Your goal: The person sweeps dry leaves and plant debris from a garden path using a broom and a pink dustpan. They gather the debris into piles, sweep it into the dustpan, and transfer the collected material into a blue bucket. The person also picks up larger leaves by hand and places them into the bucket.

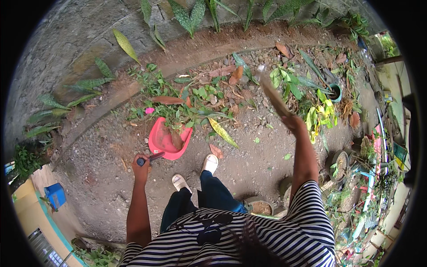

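Dustpan (pixel 161 139), red: forward-right of left grip (pixel 141 168), which wraps its handle (pixel 156 156); leaves (pixel 202 99) at far edge.
Right grip (pixel 292 123) round a blurred stick (pixel 273 95), slanting forward-left.

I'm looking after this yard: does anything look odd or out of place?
Yes. A yellow-mottled snake plant leaf lies loose on the ground right of the pinkish-red dustpan, while other leaves stand upright along the wall. A bright pink object, too small to identify, also stands out against the greenery.
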### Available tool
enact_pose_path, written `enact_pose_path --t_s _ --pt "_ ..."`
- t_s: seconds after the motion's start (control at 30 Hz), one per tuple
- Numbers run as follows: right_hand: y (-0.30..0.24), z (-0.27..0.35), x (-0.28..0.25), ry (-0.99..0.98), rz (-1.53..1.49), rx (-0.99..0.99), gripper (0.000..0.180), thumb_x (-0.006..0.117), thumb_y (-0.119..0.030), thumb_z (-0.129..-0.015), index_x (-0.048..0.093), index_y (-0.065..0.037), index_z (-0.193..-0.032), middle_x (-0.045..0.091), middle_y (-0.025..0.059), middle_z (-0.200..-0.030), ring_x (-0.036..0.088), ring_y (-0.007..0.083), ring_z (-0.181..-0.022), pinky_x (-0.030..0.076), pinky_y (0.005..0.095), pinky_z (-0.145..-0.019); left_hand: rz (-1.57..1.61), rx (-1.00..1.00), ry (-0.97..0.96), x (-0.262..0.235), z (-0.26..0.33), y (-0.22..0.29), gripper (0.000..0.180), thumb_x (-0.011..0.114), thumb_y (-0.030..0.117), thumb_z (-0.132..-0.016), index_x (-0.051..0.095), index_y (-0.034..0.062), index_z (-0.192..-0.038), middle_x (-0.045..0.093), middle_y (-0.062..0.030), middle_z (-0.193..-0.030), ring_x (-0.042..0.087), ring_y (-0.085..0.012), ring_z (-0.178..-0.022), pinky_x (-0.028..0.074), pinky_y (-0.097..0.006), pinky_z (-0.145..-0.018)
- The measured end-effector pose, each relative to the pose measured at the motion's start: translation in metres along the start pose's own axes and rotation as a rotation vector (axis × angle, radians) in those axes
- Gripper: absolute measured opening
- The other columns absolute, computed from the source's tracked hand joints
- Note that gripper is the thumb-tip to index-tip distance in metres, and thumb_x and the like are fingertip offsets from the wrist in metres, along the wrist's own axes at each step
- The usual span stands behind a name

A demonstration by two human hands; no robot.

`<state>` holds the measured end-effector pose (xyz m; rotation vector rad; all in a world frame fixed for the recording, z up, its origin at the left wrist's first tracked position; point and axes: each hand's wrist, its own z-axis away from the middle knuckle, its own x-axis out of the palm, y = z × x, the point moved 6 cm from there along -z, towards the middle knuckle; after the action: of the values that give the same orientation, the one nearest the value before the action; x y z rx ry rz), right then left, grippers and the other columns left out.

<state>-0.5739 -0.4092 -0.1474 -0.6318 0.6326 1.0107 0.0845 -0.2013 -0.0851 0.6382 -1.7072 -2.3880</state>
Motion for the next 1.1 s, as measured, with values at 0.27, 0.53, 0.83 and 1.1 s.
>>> enact_pose_path --t_s 0.27,0.53,0.83,1.1 --pt "-0.038 0.116 -0.034 -0.151 0.094 -0.191 0.067 0.048 -0.055 -0.078 0.024 -0.028 -0.134 0.052 0.0182 -0.114 0.050 0.0327 -0.106 0.039 0.0393 -0.090 0.039 -0.092 0.026 0.001 0.006 0.000 0.017 0.051 -0.011 -0.069 0.047 0.0049 -0.074 0.057 -0.0059 -0.083 0.052 -0.0133 -0.078 0.041 -0.027 -0.075" --pt "-0.007 0.130 -0.134 0.006 0.054 -0.032 0.061 0.049 -0.048 -0.081 0.029 -0.023 -0.133 0.055 0.0235 -0.107 0.054 0.0312 -0.101 0.042 0.0369 -0.084 -0.015 -0.021 0.044 -0.005 -0.001 0.001 0.017 0.051 -0.011 -0.068 0.047 0.0046 -0.073 0.057 -0.0060 -0.081 0.054 -0.0139 -0.082 0.040 -0.027 -0.077" --pt "-0.152 0.092 0.033 -0.153 0.435 -0.136 0.061 0.041 -0.053 -0.081 0.027 -0.024 -0.133 0.054 0.0181 -0.111 0.049 0.0354 -0.107 0.038 0.0414 -0.091 -0.062 0.054 -0.014 0.002 0.004 0.011 0.017 0.052 -0.011 -0.066 0.047 0.0036 -0.071 0.057 -0.0062 -0.080 0.055 -0.0144 -0.081 0.040 -0.027 -0.079" --pt "-0.066 0.185 -0.036 -0.309 0.210 -0.203 0.066 0.045 -0.057 -0.079 0.025 -0.026 -0.134 0.050 0.0174 -0.118 0.046 0.0312 -0.113 0.036 0.0378 -0.094 -0.036 0.029 -0.002 -0.004 0.005 0.003 0.017 0.052 -0.011 -0.066 0.047 0.0037 -0.073 0.057 -0.0060 -0.081 0.053 -0.0139 -0.081 0.040 -0.026 -0.077"
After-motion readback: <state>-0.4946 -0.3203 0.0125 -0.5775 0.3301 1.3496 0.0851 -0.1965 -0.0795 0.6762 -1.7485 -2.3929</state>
